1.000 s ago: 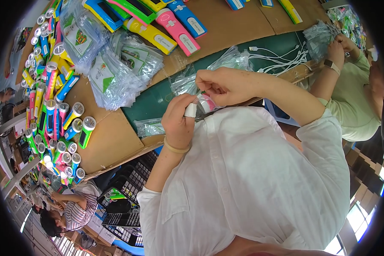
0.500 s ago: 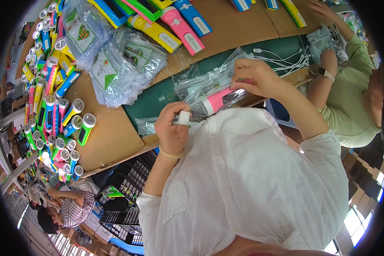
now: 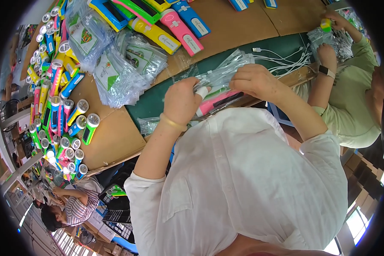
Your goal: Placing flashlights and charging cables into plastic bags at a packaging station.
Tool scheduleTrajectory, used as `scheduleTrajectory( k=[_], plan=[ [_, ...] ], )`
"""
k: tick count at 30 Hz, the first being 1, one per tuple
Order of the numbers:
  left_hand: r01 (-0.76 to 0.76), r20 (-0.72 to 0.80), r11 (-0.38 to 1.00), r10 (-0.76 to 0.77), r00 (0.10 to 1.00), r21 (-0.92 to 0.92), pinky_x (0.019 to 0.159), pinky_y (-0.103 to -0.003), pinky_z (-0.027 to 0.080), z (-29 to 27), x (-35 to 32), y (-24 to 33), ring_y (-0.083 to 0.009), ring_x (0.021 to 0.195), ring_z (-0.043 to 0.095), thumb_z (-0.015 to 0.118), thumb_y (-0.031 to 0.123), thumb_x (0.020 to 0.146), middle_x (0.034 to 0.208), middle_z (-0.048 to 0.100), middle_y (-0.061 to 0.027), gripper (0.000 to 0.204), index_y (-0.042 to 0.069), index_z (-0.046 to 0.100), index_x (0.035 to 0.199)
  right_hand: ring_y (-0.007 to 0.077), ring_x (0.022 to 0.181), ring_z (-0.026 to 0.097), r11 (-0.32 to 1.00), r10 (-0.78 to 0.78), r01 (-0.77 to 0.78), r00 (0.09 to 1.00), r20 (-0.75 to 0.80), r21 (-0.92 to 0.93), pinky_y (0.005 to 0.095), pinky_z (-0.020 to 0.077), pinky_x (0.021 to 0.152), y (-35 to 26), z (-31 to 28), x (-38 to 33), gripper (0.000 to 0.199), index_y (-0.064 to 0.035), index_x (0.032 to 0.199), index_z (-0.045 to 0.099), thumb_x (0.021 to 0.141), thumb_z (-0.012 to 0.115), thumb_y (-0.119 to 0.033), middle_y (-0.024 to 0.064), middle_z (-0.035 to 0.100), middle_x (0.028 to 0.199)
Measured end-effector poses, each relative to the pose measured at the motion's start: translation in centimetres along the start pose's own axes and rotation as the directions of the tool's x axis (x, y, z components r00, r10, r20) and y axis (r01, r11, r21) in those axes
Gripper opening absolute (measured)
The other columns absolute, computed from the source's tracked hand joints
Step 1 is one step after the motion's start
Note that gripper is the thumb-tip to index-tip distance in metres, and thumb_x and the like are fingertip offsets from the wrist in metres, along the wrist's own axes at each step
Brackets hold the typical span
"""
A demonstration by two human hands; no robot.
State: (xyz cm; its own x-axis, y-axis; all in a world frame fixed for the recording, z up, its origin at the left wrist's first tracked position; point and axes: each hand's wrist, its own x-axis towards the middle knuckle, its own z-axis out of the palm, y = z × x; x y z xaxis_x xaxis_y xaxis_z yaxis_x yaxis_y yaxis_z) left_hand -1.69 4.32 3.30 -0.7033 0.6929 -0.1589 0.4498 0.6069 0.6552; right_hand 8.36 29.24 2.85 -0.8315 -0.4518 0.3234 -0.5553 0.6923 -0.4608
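Seen from above, the left hand (image 3: 181,102) is closed around one end of a pink flashlight (image 3: 215,102) half inside a clear plastic bag (image 3: 226,74). The right hand (image 3: 254,81) pinches the bag's other end, fingers curled. Both hover over a green mat (image 3: 158,96) on the cardboard-covered table (image 3: 111,136). Rows of colourful flashlights (image 3: 59,123) lie far left; a co-worker's hand (image 3: 328,53) sits to the right.

view: one head-worn fisheye camera, upright and unmirrored
direction: looks steeply down over the person's own chest onto the worktop (image 3: 251,25)
nearness: close; the left hand (image 3: 181,102) and right hand (image 3: 256,81) sit near picture centre
rim: straight worktop edges bend; a co-worker's hand (image 3: 328,55) shows at upper right
shared view: none, single camera
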Motion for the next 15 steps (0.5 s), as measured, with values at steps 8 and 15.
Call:
scheduleTrajectory(
  k=[8,15],
  plan=[
    [-0.012,-0.040,0.959,0.001,0.999,-0.283,0.075,-0.042,0.055,2.9,1.3,-5.6,-0.0397,0.082,0.068,0.068,-0.002,0.080,0.090,0.070,-0.0224,0.019,-0.001,0.071,0.099,0.0221,0.066,0.062,0.960,0.217,-0.202,0.974,-0.059,0.195,0.0344,0.0482,0.059,-1.4,-4.7,-2.5,0.014,-0.0057,0.100,0.066,0.090,0.072,-0.014,0.0050,0.065,0.085],
    [0.014,-0.207,0.994,-0.037,0.978,-0.112,0.072,-0.041,0.055,4.2,0.6,-3.1,-0.0373,0.082,0.071,0.071,0.003,0.084,0.091,0.072,-0.0194,0.017,0.002,0.069,0.101,0.0065,0.066,0.055,0.527,0.836,-0.661,0.516,-0.187,0.534,0.0207,0.0435,0.059,6.8,-14.6,-0.7,0.020,-0.0027,0.112,0.067,0.103,0.063,-0.020,-0.0021,0.062,0.083]
  ],
)
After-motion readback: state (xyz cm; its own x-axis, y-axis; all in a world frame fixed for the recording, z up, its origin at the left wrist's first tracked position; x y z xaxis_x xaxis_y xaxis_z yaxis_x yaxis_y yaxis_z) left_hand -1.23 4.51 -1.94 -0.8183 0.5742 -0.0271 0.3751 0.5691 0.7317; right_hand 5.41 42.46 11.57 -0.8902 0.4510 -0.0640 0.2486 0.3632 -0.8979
